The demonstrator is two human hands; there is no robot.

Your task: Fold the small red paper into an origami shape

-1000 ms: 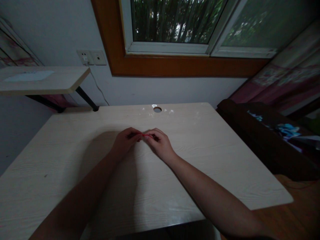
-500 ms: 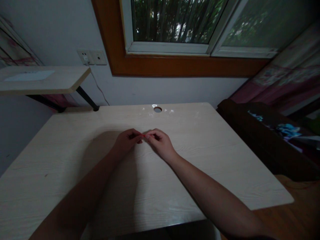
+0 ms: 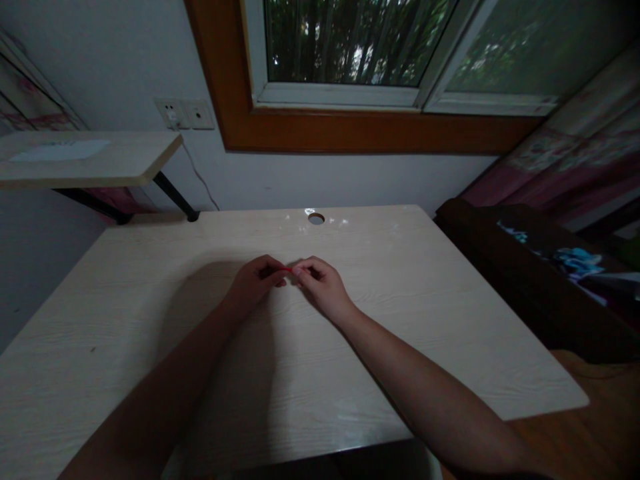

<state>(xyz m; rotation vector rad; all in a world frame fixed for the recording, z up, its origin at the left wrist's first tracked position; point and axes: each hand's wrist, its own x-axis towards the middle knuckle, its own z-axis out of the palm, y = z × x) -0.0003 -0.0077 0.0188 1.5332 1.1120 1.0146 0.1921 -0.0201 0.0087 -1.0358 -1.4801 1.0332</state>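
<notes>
Both of my hands meet over the middle of a pale wooden desk. My left hand and my right hand each pinch one end of a thin small red thing, of which only a short bit shows between the fingertips. The fingers of both hands are curled and pressed together. What the red thing is cannot be made out in the dim light.
A round cable hole sits near the desk's far edge. A raised side shelf on black legs stands at the left, wall sockets above it. A window is ahead, dark furniture and a curtain at the right.
The hands have closed in on each other slightly, so less of the red thing shows between them. They stay at the same spot on the desk.
</notes>
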